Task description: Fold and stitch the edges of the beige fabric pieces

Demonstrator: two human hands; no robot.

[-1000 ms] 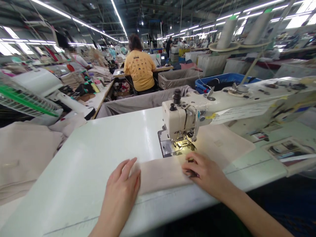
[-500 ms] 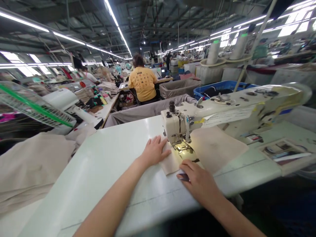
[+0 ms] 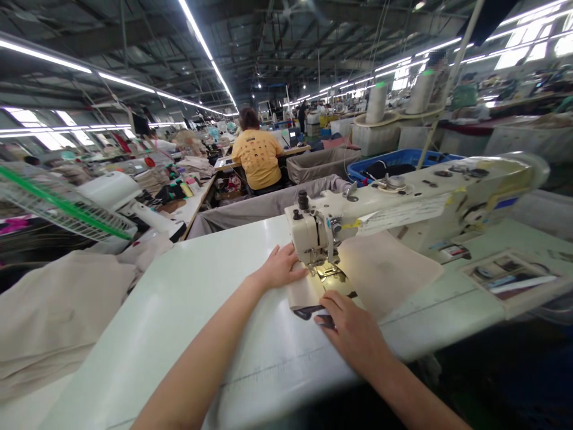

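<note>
Both hands lay on the white sewing table [image 3: 188,298], working a small beige fabric piece [image 3: 301,291] at the needle of the cream sewing machine [image 3: 313,233]. The left hand [image 3: 281,267] rested flat with its fingers together and extended, its fingertips touching the far left edge of the fabric piece just beside the machine's head. The right hand [image 3: 353,331] lay palm down at the near edge of the piece, its fingers loosely spread, and its fingertips pressed on a dark strip [image 3: 313,312] that lay along that edge; whether it pinched the strip I could not tell. The fabric piece sat flat on the table under the lit presser foot, between the two hands. To the right of the needle a larger beige panel [image 3: 385,269] lay under the machine's arm. A stack of beige cloth [image 3: 58,310] was heaped at the left end of the table. Farther off, a person in a yellow shirt [image 3: 258,156] sat facing away at another station.
</note>
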